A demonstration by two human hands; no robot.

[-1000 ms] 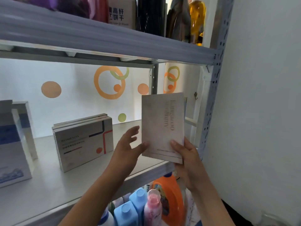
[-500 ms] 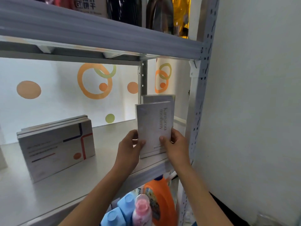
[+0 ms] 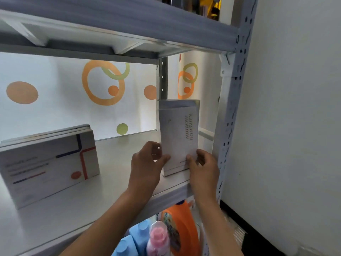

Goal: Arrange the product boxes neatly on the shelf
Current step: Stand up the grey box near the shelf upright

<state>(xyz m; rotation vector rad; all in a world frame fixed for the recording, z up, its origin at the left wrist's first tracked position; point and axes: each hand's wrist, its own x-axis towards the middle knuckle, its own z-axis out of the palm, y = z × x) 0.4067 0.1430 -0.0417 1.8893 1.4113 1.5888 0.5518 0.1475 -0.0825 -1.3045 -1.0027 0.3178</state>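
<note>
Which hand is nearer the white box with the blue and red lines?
Left. The left hand holds the pale box's left edge, facing the lined box; the right hand holds its far edge.

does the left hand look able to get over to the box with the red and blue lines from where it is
Probably yes. The left hand is busy holding the pale box, but once it lets go, only bare shelf lies between it and the striped box.

- The box at the back (image 3: 178,104) shows only its top strip behind the front box (image 3: 178,137).
- Small print on the striped boxes (image 3: 49,163) is blurred beyond reading.
- The blue bottles (image 3: 134,239) are cut off by the bottom edge.
- The left hand's fingers (image 3: 156,154) are partly hidden behind the front box.
</note>
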